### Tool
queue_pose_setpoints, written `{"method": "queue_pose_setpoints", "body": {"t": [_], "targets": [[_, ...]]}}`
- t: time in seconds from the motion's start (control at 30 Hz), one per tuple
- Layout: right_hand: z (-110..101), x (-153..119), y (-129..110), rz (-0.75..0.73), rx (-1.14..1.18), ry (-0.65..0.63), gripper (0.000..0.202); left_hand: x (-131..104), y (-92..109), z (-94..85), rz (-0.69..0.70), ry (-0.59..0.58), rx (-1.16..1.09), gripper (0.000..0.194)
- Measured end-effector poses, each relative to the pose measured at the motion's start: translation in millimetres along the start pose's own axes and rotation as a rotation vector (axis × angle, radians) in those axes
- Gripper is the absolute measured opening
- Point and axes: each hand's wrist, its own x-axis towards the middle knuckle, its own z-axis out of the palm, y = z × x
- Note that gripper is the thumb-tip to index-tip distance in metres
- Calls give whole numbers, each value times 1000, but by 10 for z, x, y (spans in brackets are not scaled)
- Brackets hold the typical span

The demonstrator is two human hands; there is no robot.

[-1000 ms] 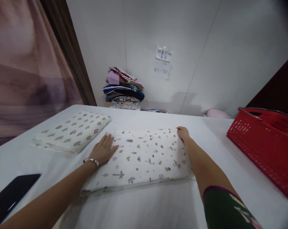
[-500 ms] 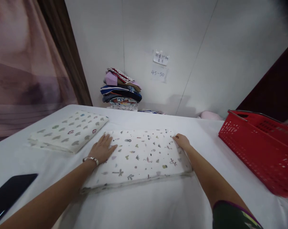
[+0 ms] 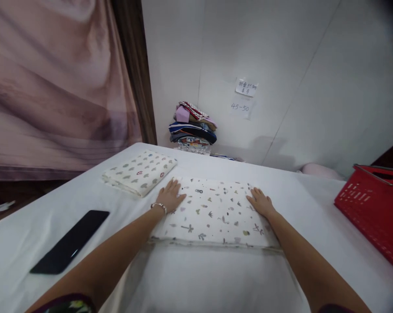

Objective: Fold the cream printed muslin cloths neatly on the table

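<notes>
A folded white cloth (image 3: pixel 216 213) with small plant and animal prints lies flat on the white-covered table (image 3: pixel 216 278) before me. My left hand (image 3: pixel 170 195) rests open on its far left corner, palm down, a bracelet at the wrist. Over the far right corner, my right hand (image 3: pixel 261 202) also lies flat with its fingers spread. Beyond my left hand is a second folded cloth (image 3: pixel 140 171), cream with mushroom-like and round prints, apart from the first one.
A black phone-like slab (image 3: pixel 71 241) lies at the left. On the right stands a red plastic basket (image 3: pixel 374 213). A stack of folded fabrics (image 3: pixel 193 130) rises against the wall behind the table, near paper notes (image 3: pixel 245 89). A pink curtain (image 3: pixel 62 87) hangs at left.
My view has swung left, so everything sits further right. My right hand has gone from pinching the cloth's far right corner to lying open on it. The left hand stays flat.
</notes>
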Motion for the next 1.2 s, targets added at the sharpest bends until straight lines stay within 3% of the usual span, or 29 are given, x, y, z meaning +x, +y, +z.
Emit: {"method": "queue_pose_setpoints", "body": {"t": [0.13,0.3,0.43,0.57,0.8,1.0,1.2], "targets": [[5,-45,-51,6,-49,32,64,-1,-20,30,-3,-17,-10,65],[3,-90,-79,24,-16,-45,64,-3,-38,25,-5,-56,-68,64],[-18,-49,-165,-5,-70,38,63,75,-47,-83,-49,-106,-180,65],[17,-10,-288,-107,-91,103,62,195,-19,-171,-26,5,-108,65],[135,69,-175,-107,-29,49,58,296,-84,-29,-51,-120,-123,71],[-167,286,-25,-93,-56,85,50,498,-158,-80,-67,-9,-67,54],[-410,623,52,-77,-139,-84,59,831,-186,-234,20,-139,80,59]]}}
